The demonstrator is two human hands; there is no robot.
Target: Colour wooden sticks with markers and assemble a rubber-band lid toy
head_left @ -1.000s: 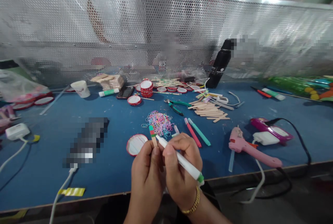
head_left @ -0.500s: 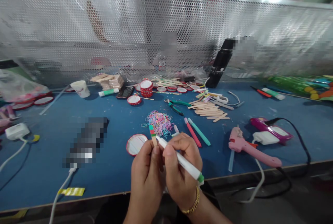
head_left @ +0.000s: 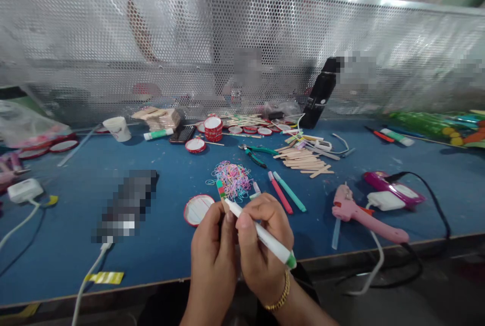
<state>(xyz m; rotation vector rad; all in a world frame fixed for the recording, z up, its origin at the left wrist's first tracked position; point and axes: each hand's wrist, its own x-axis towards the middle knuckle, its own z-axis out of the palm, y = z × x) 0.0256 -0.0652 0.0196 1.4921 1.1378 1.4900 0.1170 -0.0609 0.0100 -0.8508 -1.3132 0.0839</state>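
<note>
Between thumb and fingers, my left hand (head_left: 212, 252) pinches a wooden craft stick (head_left: 221, 189), whose top end carries green and red bands. My right hand (head_left: 267, 245) grips a white marker (head_left: 271, 241) with a green rear end, its tip against or very close to the stick. Just behind the hands lies a red-rimmed round lid (head_left: 197, 210) with a pale inside. Beyond it sits a tangled heap of pastel rubber bands (head_left: 232, 178). A red marker (head_left: 280, 193) and a teal marker (head_left: 291, 192) lie side by side to the right.
Plain craft sticks (head_left: 305, 158) are piled near teal-handled pliers (head_left: 255, 155). At the right lie a pink glue gun (head_left: 366, 217) and cords over the table edge. A phone (head_left: 129, 204) with a cable is on the left. A black bottle (head_left: 321, 94) leans against the perforated metal screen (head_left: 178, 28).
The marker tip has shifted slightly down along the stick, below the coloured bands. Both hands keep their grips and nearly the same place.
</note>
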